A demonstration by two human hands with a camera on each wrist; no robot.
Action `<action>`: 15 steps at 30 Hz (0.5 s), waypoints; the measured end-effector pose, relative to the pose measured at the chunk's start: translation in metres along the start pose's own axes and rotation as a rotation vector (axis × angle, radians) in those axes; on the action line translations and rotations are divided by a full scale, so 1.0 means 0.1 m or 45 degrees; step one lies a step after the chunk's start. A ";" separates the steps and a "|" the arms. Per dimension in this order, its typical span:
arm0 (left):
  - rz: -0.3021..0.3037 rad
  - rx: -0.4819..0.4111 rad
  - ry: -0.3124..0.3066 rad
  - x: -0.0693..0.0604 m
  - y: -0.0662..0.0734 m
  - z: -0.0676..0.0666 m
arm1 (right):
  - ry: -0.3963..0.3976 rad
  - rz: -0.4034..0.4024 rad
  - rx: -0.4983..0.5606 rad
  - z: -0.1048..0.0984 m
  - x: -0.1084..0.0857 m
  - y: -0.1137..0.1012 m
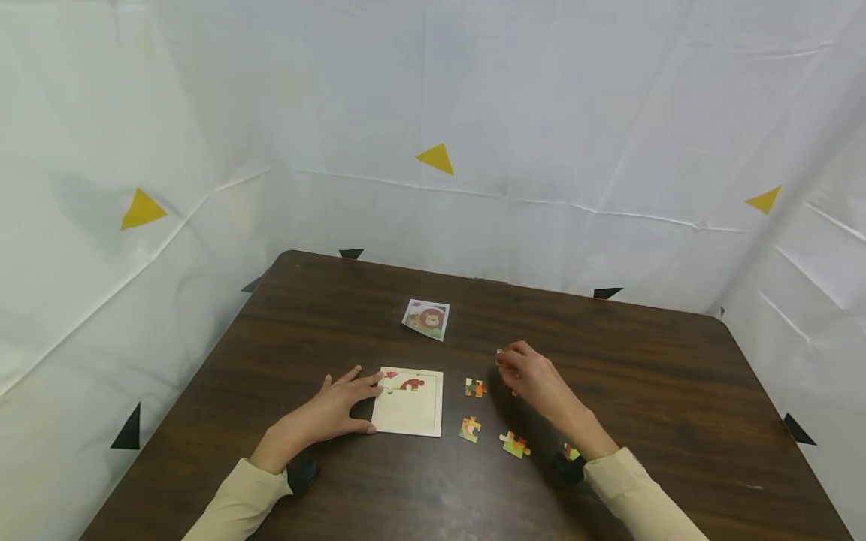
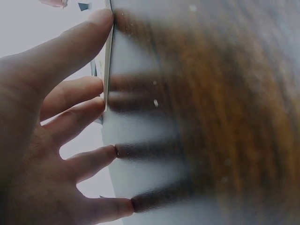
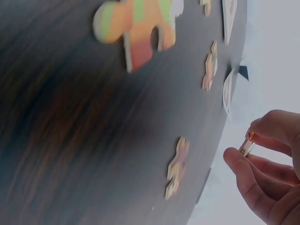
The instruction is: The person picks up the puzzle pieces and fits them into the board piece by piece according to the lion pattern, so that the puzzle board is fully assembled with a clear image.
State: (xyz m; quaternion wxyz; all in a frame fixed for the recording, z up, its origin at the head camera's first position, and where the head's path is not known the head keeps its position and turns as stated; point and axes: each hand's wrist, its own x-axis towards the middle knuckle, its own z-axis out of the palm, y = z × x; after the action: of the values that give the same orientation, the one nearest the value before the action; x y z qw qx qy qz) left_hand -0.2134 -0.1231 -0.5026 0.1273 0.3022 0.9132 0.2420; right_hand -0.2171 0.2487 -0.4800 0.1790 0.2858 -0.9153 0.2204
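- Cream sleeves (image 1: 646, 492): nearest, both over dark table (image 1: 419, 496).
- Left hand (image 1: 331, 409): fingers spread, touching left edge of puzzle tray (image 1: 406, 418).
- Right hand (image 1: 537, 381): pinching puzzle piece (image 3: 246, 146) above table.
- Loose pieces (image 1: 516, 444): on table, right of tray.
- Lion card (image 1: 429, 319): beyond tray.

Shows the left hand (image 2: 42, 161) with fingers spread apart, reaching toward a thin, pale board (image 2: 109, 51) seen nearly edge-on. Has the thumb (image 2: 70, 49) against the board's edge, away from its lower visible corner; has the index finger (image 2: 70, 91) and middle finger (image 2: 77, 122) touching nearer that corner. Sets the ring finger (image 2: 89, 164) and little finger (image 2: 105, 209) past the corner, tips down on the dark brown worktop (image 2: 225, 117). Displays dark streaks running from the fingertips, blurred grain and small bright specks. Beyond the worktop's edge, white sheeting (image 2: 28, 28) with a dark mark (image 2: 83, 6).
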 end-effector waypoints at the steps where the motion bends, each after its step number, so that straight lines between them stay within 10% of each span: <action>1: -0.001 -0.002 0.001 0.00 0.00 0.00 | 0.005 -0.010 0.006 0.02 0.01 -0.01; 15: 0.012 -0.004 0.006 -0.01 0.00 0.00 | -0.059 -0.019 0.052 0.19 0.15 -0.26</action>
State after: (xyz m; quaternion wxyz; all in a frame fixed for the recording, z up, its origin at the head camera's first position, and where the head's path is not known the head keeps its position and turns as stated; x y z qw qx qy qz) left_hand -0.2126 -0.1240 -0.5028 0.1246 0.3060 0.9116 0.2446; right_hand -0.2169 0.2133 -0.4813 0.1536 0.3011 -0.9123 0.2311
